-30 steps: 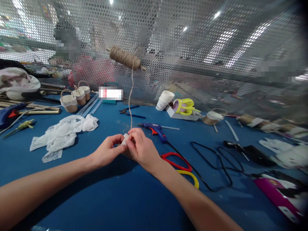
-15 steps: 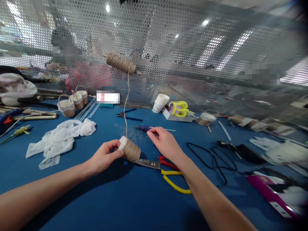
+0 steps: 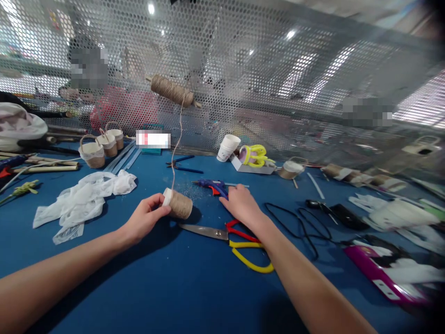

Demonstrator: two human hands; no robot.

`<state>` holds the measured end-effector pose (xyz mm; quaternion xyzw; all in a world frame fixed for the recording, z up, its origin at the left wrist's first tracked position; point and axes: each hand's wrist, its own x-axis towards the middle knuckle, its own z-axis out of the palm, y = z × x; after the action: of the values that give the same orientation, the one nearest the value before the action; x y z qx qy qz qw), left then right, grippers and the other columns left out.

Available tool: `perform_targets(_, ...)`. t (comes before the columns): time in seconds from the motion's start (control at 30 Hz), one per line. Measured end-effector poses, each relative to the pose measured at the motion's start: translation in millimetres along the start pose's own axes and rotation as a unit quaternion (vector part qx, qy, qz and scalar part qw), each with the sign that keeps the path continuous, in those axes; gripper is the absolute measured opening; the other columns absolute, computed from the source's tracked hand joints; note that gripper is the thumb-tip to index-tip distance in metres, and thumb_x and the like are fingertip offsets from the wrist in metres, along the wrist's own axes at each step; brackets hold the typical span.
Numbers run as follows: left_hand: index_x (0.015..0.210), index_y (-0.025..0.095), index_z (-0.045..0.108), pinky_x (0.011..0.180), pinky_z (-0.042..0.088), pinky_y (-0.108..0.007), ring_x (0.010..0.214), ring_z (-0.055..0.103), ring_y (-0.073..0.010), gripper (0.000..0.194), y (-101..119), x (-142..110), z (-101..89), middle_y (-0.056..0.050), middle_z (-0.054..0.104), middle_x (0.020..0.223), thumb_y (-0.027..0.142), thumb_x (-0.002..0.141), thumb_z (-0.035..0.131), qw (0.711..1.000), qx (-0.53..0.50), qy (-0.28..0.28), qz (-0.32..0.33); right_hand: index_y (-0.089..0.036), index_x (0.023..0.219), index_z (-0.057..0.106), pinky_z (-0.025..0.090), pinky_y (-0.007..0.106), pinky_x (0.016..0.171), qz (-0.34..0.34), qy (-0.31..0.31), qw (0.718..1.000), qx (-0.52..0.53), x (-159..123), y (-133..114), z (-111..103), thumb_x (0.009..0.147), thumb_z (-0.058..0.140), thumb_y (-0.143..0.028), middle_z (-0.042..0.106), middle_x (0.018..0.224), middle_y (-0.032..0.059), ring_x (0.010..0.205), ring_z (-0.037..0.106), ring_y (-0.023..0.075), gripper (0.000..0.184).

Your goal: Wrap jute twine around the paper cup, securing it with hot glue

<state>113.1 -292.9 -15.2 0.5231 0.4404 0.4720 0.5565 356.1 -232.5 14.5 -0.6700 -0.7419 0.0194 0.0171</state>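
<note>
A small white paper cup (image 3: pixel 179 205), wound with brown twine around its side, lies tipped in my left hand (image 3: pixel 148 215). The fingers and thumb pinch its white rim. From the cup a loose strand of twine (image 3: pixel 176 147) runs up to a twine spool (image 3: pixel 171 91) on a stick at the mesh. My right hand (image 3: pixel 242 205) is closed at the handle of a blue hot glue gun (image 3: pixel 210 183), its fingertips partly hidden. Large scissors (image 3: pixel 206 232) with red and yellow handles lie on the table just below both hands.
Pliers (image 3: pixel 186 168) lie behind the glue gun. White lace (image 3: pixel 81 199) and several small handled baskets (image 3: pixel 92 155) are at left. Stacked paper cups (image 3: pixel 228 147) stand at the back. Black cord (image 3: pixel 299 222) and a magenta power strip (image 3: pixel 373 271) lie at right. Perforated mesh (image 3: pixel 243 93) bounds the table's far side.
My right hand has let go of the twine at the cup and moved right to the glue gun's handle. My left hand still holds the cup, now tipped, uncovering the scissors' blades.
</note>
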Motion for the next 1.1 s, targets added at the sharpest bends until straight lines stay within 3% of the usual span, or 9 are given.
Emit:
perform_targets(0.07,0.063,0.016,0.047,0.061,0.033,-0.025,0.060,0.042,-0.0109,0.015,1,1,-0.9,0.003,0.046,0.062,0.026,0.067,0.058,1.000,-0.004,0.019,0.004,-0.012,0.109,0.056,0.042,0.039,0.083,-0.064,0.003,0.998,0.024,-21,-7,-5,0.083,0.051,-0.033,0.054,0.111,0.0174,0.103,0.052,0.0276,0.034)
perform_targets(0.13,0.063,0.016,0.048,0.060,0.033,-0.025,0.059,0.042,-0.0107,0.015,2,1,-1.7,0.003,0.046,0.061,0.027,0.066,0.058,0.999,-0.004,0.034,0.010,-0.022,0.110,0.056,0.045,0.031,0.079,-0.153,-0.043,0.985,0.064,-43,-13,-5,0.077,0.058,-0.043,0.057,0.105,0.0072,0.096,0.056,0.0209,0.039)
perform_targets(0.17,0.062,0.016,0.048,0.060,0.034,-0.025,0.059,0.042,-0.0106,0.016,2,1,-2.0,0.004,0.046,0.060,0.027,0.066,0.059,0.999,-0.004,0.038,0.012,-0.021,0.106,0.058,0.046,0.033,0.075,-0.204,-0.060,0.973,0.087,-54,-15,-4,0.075,0.061,-0.041,0.059,0.099,0.0070,0.091,0.056,0.0216,0.037)
perform_targets(0.27,0.061,0.016,0.049,0.059,0.034,-0.024,0.059,0.042,-0.0102,0.017,0,2,-2.6,0.004,0.047,0.060,0.027,0.066,0.060,0.999,-0.005,0.038,0.010,-0.019,0.090,0.060,0.045,0.036,0.072,-0.244,-0.043,0.963,0.108,-72,-14,6,0.077,0.063,-0.026,0.059,0.088,0.0065,0.082,0.055,0.0217,0.015)
perform_targets(0.4,0.064,0.015,0.051,0.061,0.034,-0.024,0.061,0.042,-0.0107,0.017,-1,0,-2.8,0.004,0.049,0.062,0.028,0.067,0.061,0.999,-0.003,0.033,0.006,-0.019,0.086,0.059,0.044,0.038,0.076,-0.224,-0.024,0.968,0.111,-71,4,15,0.078,0.060,-0.019,0.059,0.088,0.0064,0.084,0.053,0.0213,0.007)
perform_targets(0.63,0.062,0.016,0.050,0.060,0.035,-0.025,0.061,0.044,-0.0124,0.021,2,0,-0.2,0.003,0.049,0.061,0.032,0.063,0.064,0.999,0.015,0.044,-0.001,-0.021,0.086,0.059,0.045,0.037,0.076,-0.191,-0.025,0.974,0.115,-57,39,9,0.080,0.056,-0.021,0.059,0.089,0.0065,0.086,0.054,0.0214,0.006)
perform_targets(0.93,0.062,0.015,0.050,0.059,0.033,-0.023,0.059,0.042,-0.0104,0.019,-2,2,-0.7,0.004,0.048,0.060,0.029,0.066,0.062,0.999,0.007,0.038,0.003,-0.022,0.085,0.062,0.045,0.034,0.079,-0.148,-0.041,0.980,0.129,-53,43,-3,0.079,0.056,-0.026,0.060,0.091,0.0050,0.088,0.056,0.0204,0.009)
perform_targets(1.1,0.061,0.015,0.049,0.060,0.032,-0.023,0.060,0.042,-0.0100,0.021,-3,2,1.6,0.004,0.048,0.060,0.029,0.064,0.063,1.000,-0.006,0.027,-0.013,-0.013,0.096,0.059,0.044,0.038,0.081,-0.027,-0.012,0.992,0.126,-12,32,-7,0.088,0.044,-0.035,0.059,0.100,0.0122,0.091,0.056,0.0223,0.028)
